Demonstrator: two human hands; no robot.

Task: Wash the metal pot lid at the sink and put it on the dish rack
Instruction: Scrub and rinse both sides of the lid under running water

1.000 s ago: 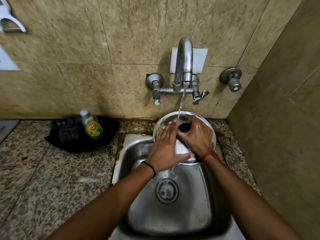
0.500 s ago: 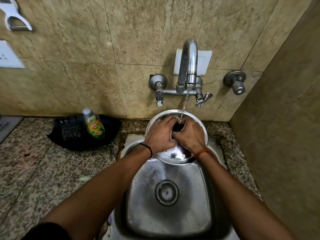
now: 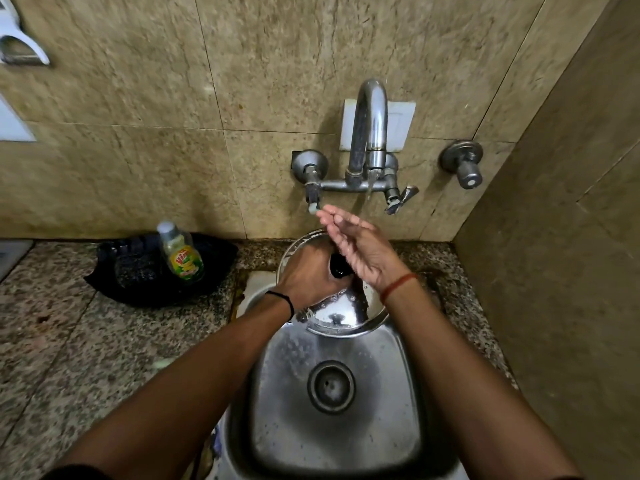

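Holding lid (image 3: pixel 337 311) – left hand (image 3: pixel 308 278) | right hand (image 3: pixel 360 247) raised, fingers straight

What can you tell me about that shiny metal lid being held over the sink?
The metal pot lid is round, shiny steel with a rolled rim and a black knob at its middle. It is wet, its near part beaded with drops and a few dark specks. It sits tilted over the back edge of the sink, below the tap. The left hand grips it at the knob and covers its left part. The right hand, fingers straight, is lifted above it; contact cannot be told.
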